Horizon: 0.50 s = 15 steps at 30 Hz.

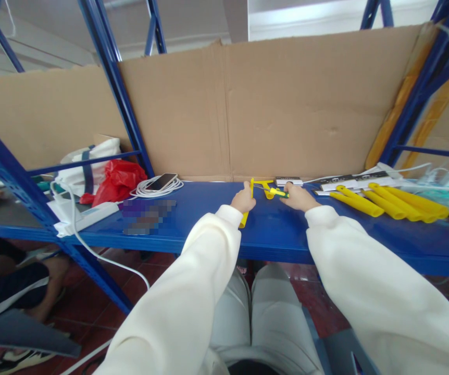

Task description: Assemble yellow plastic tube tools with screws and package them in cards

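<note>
My left hand (243, 198) is closed around a yellow plastic part with a tube-like lower end (244, 221). A screwdriver (277, 192) with a yellow and green handle is gripped in my right hand (298, 197). Its thin shaft points left toward the yellow part, but whether the tip touches it is too small to tell. Between my hands, just behind the screwdriver, lies another yellow piece (264, 183); I cannot tell if it is joined to the held part.
Several yellow tube-shaped parts (396, 202) lie at the right beside black-and-white boxes (351, 182). On the left are a coiled white cable (155, 190), a phone (163, 181), a red bag (117, 179) and a power strip (91, 214). Cardboard (287, 104) walls the blue shelf's (204, 224) back.
</note>
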### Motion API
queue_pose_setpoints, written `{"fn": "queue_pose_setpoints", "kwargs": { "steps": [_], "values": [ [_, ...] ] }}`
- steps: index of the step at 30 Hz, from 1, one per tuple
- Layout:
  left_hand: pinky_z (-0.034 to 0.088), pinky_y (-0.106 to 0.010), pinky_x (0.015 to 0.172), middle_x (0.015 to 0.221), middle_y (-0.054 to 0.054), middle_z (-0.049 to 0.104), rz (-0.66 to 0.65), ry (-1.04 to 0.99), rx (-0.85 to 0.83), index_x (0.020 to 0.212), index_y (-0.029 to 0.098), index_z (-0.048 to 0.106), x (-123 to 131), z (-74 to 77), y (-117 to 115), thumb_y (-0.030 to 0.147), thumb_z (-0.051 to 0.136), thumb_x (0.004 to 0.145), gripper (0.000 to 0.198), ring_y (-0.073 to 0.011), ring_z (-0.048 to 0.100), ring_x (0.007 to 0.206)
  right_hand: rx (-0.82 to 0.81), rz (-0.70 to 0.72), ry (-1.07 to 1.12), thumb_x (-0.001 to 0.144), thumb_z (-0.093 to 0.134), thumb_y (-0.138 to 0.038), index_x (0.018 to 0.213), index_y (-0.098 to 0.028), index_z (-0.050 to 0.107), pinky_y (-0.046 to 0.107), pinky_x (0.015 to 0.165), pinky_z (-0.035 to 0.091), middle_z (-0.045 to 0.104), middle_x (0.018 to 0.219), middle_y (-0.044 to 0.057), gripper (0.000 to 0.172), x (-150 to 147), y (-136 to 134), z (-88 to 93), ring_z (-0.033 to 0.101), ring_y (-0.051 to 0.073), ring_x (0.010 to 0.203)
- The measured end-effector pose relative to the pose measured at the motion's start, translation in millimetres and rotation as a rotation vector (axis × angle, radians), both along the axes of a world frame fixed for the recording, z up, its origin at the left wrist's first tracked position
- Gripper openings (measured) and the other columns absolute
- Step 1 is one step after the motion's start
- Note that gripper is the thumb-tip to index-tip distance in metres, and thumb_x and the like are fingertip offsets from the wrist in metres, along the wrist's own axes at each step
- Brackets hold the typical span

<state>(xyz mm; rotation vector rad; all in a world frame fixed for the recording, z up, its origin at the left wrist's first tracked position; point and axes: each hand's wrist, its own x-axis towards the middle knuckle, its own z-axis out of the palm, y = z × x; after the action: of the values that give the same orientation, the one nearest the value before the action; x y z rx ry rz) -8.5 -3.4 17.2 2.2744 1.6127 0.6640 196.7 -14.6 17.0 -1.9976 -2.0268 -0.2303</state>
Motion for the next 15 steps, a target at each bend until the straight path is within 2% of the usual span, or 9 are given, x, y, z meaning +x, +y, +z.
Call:
{"fn": "queue_pose_setpoints", "kwargs": {
  "steps": [3, 8, 15],
  "values": [
    [0.053, -0.038, 0.090, 0.109, -0.022, 0.073, 0.007, -0.014, -0.007, 0.139, 0.009, 0.036, -0.1, -0.2, 0.2, 0.008, 0.055, 0.086, 0.057, -0.0289, 0.075, 0.097, -0.007, 0.003, 0.019, 0.088, 0.059, -0.027, 0.123, -0.016, 0.062, 0.031, 0.077, 0.051, 0.075, 0.114, 0.017, 0.037, -2.9, -3.2, 3.0, 0.072, 0.028, 0.100],
    [0.052, -0.039, 0.093, 0.113, -0.023, 0.072, 0.017, -0.014, -0.002, 0.141, 0.010, 0.036, 0.0, -0.4, 0.0, 0.009, 0.056, 0.086, 0.058, -0.0306, 0.072, 0.105, 0.021, -0.001, 0.015, 0.089, 0.056, -0.029, 0.113, -0.018, 0.068, 0.032, 0.080, 0.052, 0.075, 0.115, 0.015, 0.029, -6.6, -6.4, 6.4, 0.072, 0.028, 0.103],
    [0.049, -0.043, 0.098, 0.121, -0.026, 0.069, 0.030, 0.059, 0.032, 0.142, 0.011, 0.038, 1.4, 3.4, -5.9, 0.012, 0.056, 0.086, 0.058, -0.0361, 0.067, 0.117, 0.021, 0.005, 0.020, 0.083, 0.064, -0.023, 0.113, -0.018, 0.065, 0.028, 0.075, 0.050, 0.076, 0.108, 0.015, 0.030, -3.8, -5.9, 4.8, 0.072, 0.027, 0.099]
  ]
}}
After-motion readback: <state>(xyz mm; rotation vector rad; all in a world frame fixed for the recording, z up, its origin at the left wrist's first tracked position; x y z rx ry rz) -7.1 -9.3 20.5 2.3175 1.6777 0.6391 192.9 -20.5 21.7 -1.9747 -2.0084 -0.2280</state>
